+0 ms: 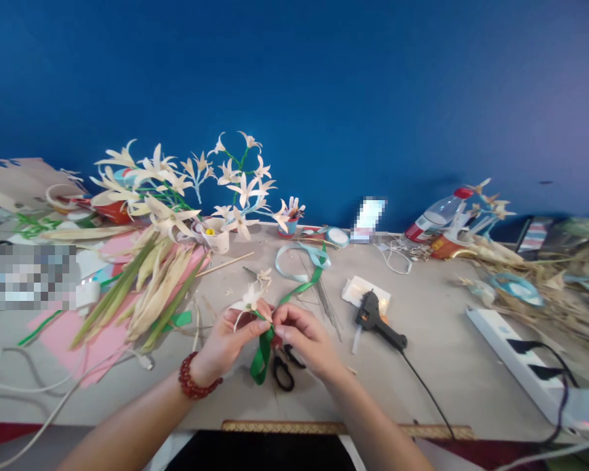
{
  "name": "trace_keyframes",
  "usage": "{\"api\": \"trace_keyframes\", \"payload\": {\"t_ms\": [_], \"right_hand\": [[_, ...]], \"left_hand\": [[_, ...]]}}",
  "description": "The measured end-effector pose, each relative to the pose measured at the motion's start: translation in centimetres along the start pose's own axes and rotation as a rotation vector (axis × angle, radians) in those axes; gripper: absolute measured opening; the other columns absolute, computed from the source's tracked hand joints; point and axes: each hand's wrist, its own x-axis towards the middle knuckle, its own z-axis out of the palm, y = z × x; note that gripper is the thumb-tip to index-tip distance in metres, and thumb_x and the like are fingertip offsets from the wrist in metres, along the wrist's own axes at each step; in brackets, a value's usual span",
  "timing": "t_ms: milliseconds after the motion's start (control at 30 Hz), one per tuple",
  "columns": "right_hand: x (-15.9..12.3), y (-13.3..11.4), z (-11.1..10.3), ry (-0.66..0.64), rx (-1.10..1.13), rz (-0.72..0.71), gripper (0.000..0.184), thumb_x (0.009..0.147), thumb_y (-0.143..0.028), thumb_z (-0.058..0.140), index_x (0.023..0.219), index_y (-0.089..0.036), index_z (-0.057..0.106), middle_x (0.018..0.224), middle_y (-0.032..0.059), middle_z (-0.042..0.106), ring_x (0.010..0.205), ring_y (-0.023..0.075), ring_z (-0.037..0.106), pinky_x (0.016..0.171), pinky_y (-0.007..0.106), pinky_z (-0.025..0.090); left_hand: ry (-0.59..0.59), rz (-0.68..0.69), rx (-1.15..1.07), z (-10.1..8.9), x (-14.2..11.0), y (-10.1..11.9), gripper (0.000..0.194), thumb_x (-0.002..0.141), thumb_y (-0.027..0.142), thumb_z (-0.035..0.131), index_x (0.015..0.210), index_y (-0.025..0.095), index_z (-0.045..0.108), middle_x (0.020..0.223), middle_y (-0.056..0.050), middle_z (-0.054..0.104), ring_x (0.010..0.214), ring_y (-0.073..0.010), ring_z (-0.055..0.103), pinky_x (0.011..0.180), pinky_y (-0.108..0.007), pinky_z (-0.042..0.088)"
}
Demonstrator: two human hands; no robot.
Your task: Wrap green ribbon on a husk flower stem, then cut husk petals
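Note:
Low over the table's middle, my left hand is closed on the stem of a small white handmade flower. A bracelet of red beads circles that wrist. My right hand pinches a green ribbon close against the stem, fingertips of both hands nearly meeting. One length of ribbon loops down below the fingers; another runs up and away across the table. Just beneath the hands lie black-handled scissors, partly covered. Thin wires lie beyond my right hand.
A black glue gun with a cord lies to the right, near a white power strip. Corn husks on pink paper spread leftward. White flowers stand behind in a cup. A bottle leans at the back right.

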Motion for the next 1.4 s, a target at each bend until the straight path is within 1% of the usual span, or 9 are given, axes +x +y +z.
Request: {"api": "trace_keyframes", "payload": {"t_ms": [167,333,500,800,933,1067,1167,1300,1400], "right_hand": [[0.1,1.2,-0.3,0.007,0.036,0.003,0.023,0.081,-0.037,0.065,0.076,-0.019,0.053,0.066,-0.0034,0.051,0.057,0.0109,0.051,0.056,0.023,0.041],[0.3,2.0,-0.7,0.026,-0.044,-0.028,0.021,0.084,-0.037,0.061,0.077,-0.019,0.052,0.065,-0.0035,0.051,0.056,0.0109,0.050,0.055,0.022,0.040],[0.3,2.0,-0.9,0.028,-0.090,-0.059,0.019,0.085,-0.034,0.058,0.076,-0.019,0.051,0.064,-0.0031,0.052,0.056,0.0107,0.050,0.055,0.022,0.041],[0.3,2.0,-0.9,0.080,-0.008,-0.003,0.016,0.082,-0.032,0.059,0.075,-0.020,0.052,0.062,-0.0039,0.053,0.055,0.0110,0.051,0.056,0.023,0.043],[0.1,1.9,-1.0,0.085,-0.018,0.023,0.018,0.083,-0.034,0.060,0.076,-0.020,0.052,0.063,-0.0036,0.054,0.058,0.0117,0.052,0.058,0.024,0.043],[0.1,1.5,-1.2,0.074,-0.084,-0.010,0.018,0.085,-0.034,0.057,0.076,-0.020,0.052,0.065,-0.0027,0.054,0.060,0.0123,0.053,0.060,0.024,0.043],[0.1,1.4,-1.2,0.069,-0.154,-0.051,0.014,0.086,-0.031,0.053,0.078,-0.020,0.052,0.066,-0.0025,0.055,0.060,0.0124,0.052,0.060,0.024,0.042],[0.2,1.6,-1.4,0.091,-0.373,-0.134,0.010,0.087,-0.026,0.050,0.078,-0.020,0.052,0.067,-0.0022,0.053,0.060,0.0128,0.049,0.058,0.023,0.040],[0.2,1.8,-1.5,0.117,-0.570,-0.209,0.009,0.087,-0.022,0.048,0.079,-0.020,0.052,0.070,-0.0014,0.053,0.064,0.0137,0.050,0.061,0.024,0.040]], "left_hand": [[0.042,-0.041,-0.015,0.0,0.1,-0.2,0.006,0.081,0.020,0.066,0.081,0.014,0.064,0.078,-0.001,0.057,0.066,-0.0138,0.058,0.061,-0.028,0.052],[0.126,-0.062,-0.022,0.0,0.2,-0.5,0.007,0.079,0.020,0.069,0.080,0.014,0.067,0.076,-0.002,0.060,0.069,-0.0142,0.059,0.063,-0.027,0.053],[0.103,-0.087,-0.027,0.1,0.2,-0.6,0.007,0.081,0.020,0.067,0.081,0.013,0.068,0.069,-0.002,0.063,0.064,-0.0136,0.060,0.062,-0.026,0.052],[0.111,-0.124,-0.093,0.3,0.4,-0.7,0.009,0.082,0.022,0.067,0.085,0.014,0.069,0.075,-0.003,0.069,0.059,-0.0139,0.063,0.061,-0.028,0.054],[0.125,-0.126,-0.083,0.0,0.4,-0.9,0.011,0.080,0.023,0.069,0.087,0.015,0.071,0.076,-0.003,0.070,0.064,-0.0142,0.064,0.065,-0.027,0.054],[0.150,-0.132,-0.025,-0.1,0.1,-1.2,0.016,0.080,0.025,0.070,0.093,0.016,0.071,0.080,-0.005,0.071,0.075,-0.0161,0.065,0.071,-0.027,0.053],[0.210,-0.121,0.053,-0.1,0.0,-1.3,0.016,0.079,0.026,0.070,0.091,0.015,0.070,0.082,-0.005,0.070,0.078,-0.0161,0.063,0.075,-0.027,0.052],[0.247,-0.127,0.164,-0.1,0.0,-1.4,0.016,0.079,0.030,0.070,0.085,0.015,0.068,0.078,-0.003,0.067,0.075,-0.0150,0.061,0.073,-0.026,0.051],[0.262,-0.141,0.209,-0.2,0.1,-1.5,0.018,0.078,0.032,0.070,0.084,0.016,0.067,0.078,-0.002,0.067,0.075,-0.0146,0.060,0.072,-0.026,0.050]]}}
